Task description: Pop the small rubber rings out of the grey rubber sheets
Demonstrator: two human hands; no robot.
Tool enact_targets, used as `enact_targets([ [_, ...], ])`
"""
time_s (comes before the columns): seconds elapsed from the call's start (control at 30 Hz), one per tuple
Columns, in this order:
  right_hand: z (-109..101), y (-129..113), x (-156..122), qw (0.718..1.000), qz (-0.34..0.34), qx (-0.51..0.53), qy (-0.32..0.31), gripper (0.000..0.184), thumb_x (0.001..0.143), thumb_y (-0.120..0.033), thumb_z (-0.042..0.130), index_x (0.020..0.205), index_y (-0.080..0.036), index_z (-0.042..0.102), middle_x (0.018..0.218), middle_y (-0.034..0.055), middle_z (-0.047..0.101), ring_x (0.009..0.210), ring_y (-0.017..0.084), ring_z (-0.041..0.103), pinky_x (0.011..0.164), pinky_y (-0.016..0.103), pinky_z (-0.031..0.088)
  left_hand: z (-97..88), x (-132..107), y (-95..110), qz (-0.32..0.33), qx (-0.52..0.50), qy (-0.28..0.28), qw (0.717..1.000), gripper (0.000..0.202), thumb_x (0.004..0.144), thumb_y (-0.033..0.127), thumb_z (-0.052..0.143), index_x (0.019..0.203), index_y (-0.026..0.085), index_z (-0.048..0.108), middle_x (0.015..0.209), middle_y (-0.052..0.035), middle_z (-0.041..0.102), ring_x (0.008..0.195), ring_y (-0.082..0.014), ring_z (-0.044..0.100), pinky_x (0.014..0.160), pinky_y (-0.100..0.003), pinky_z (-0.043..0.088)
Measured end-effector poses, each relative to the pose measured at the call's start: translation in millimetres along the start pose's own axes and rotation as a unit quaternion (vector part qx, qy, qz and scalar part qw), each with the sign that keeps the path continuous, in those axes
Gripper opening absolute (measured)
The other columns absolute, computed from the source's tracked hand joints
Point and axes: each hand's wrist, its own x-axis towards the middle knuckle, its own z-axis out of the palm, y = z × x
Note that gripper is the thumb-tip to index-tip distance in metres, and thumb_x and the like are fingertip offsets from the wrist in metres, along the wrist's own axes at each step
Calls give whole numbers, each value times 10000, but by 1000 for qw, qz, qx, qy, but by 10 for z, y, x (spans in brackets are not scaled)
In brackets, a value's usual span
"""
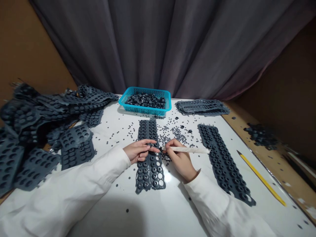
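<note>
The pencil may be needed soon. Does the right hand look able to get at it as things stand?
Probably, once freed: the right hand grips a white tool. Only a flat rubber strip lies between it and the pencil, low enough to pass over.

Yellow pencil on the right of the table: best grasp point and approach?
Grip the yellow pencil at mid-shaft, coming from straight above with fingers pinching across its length. It lies flat and diagonal on the white table, dark tip pointing away, touching nothing else, so a top pinch looks unobstructed.
</note>
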Motion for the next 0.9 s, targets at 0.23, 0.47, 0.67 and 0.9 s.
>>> enact_targets([
  [0.23,-2,24,-5,999,-14,19,23,100,824,-286,499,809,-196,539,715,11,631,690,166,596,639,278,447,9,-2,-2,5,4,23,1000,163,787,215,577,902,121,511,899,-161,674,355,-7,293,350,-148,175],
  [0.47,112,-146,-88,994,-53,93,32,121,867,-328,472,910,-215,462,980,83,660,895,204,632,793,359,480,160,-65,42,17,38,38,998,230,843,254,496,983,86,569,945,-184,658,357,-10,293,347,-156,190],
  [0.67,222,-275,-172,989,-80,117,40,278,771,-189,592,834,-242,326,1025,74,638,948,189,609,825,381,461,453,-205,22,26,40,22,999,300,842,290,512,1065,95,567,927,-163,643,381,-8,312,363,-156,226],
  [0.9,185,-283,-175,983,-112,117,84,328,732,-125,597,831,-245,308,926,24,630,863,165,605,810,357,455,522,-253,2,24,6,27,999,268,808,288,563,1005,108,581,785,-87,619,387,-14,331,369,-154,239],
])
